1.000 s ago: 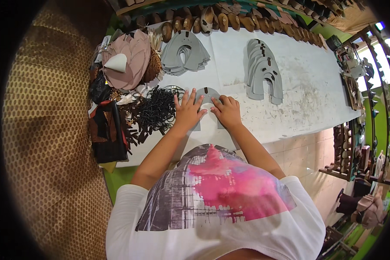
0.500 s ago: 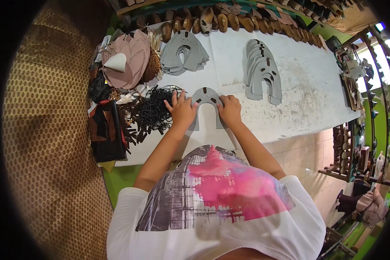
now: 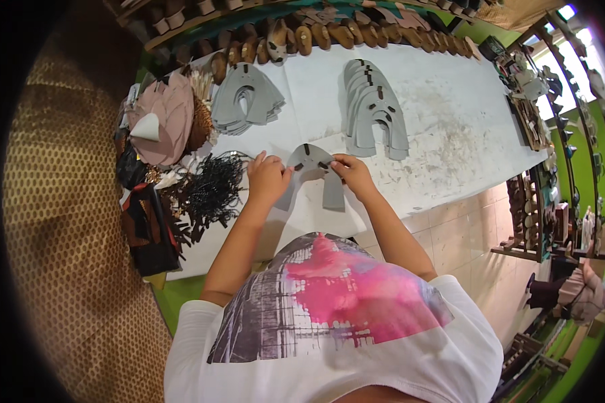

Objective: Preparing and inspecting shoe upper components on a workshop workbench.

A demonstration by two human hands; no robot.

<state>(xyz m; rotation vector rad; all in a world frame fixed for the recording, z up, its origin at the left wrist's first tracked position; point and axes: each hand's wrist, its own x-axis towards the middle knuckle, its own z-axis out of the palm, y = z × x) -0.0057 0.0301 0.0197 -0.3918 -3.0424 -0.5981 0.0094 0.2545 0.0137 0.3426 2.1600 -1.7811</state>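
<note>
In front of me on the white-covered table is a grey U-shaped shoe upper piece with small dark patches, its curve away from me. My right hand pinches its right side between thumb and fingers. At its left side, my left hand has its fingers bent, thumb against the edge. A tangle of black straps lies just left of that hand. Farther off are two overlapping stacks of similar pieces, one grey stack at the left and another grey stack at the right.
Wooden shoe lasts line the table's far edge. Pink cut pieces pile up at the left, above a dark box. Racks stand at the right, and a person is at the lower right.
My view has shifted, moving the table's contents leftward in it. My right hand has gone from lying along the piece's side to pinching it; my left fingers have drawn closer together.
</note>
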